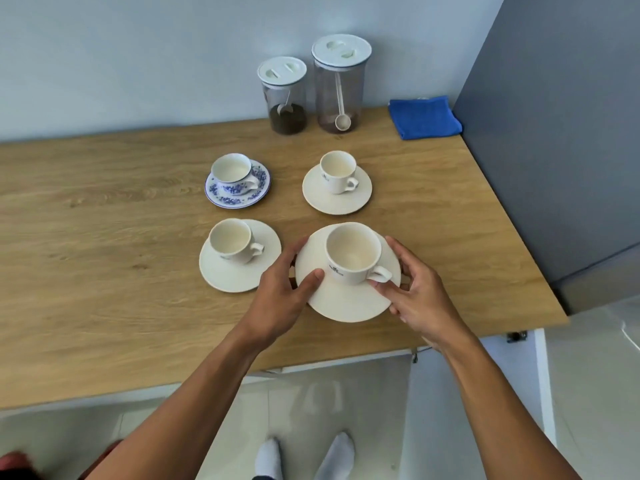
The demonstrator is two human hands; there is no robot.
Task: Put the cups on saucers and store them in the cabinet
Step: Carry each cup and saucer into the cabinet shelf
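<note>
Several cups stand on saucers on the wooden counter [104,237]. Nearest me, a large cream cup [353,252] sits on a cream saucer [343,303]. My left hand [280,292] grips that saucer's left rim, thumb on top. My right hand [419,292] grips its right rim, thumb beside the cup's handle. To the left stands a cream cup [232,239] on a cream saucer [221,275]. Behind are a blue-flowered cup [232,171] on a matching saucer [228,199] and a small cream cup [337,171] on a cream saucer [329,202].
Two clear lidded jars [284,95] [339,84] with scoops stand at the back by the wall. A folded blue cloth [424,117] lies at the back right. A grey panel [554,133] borders the counter's right side. A white open cabinet door [519,368] hangs below the counter's right front edge.
</note>
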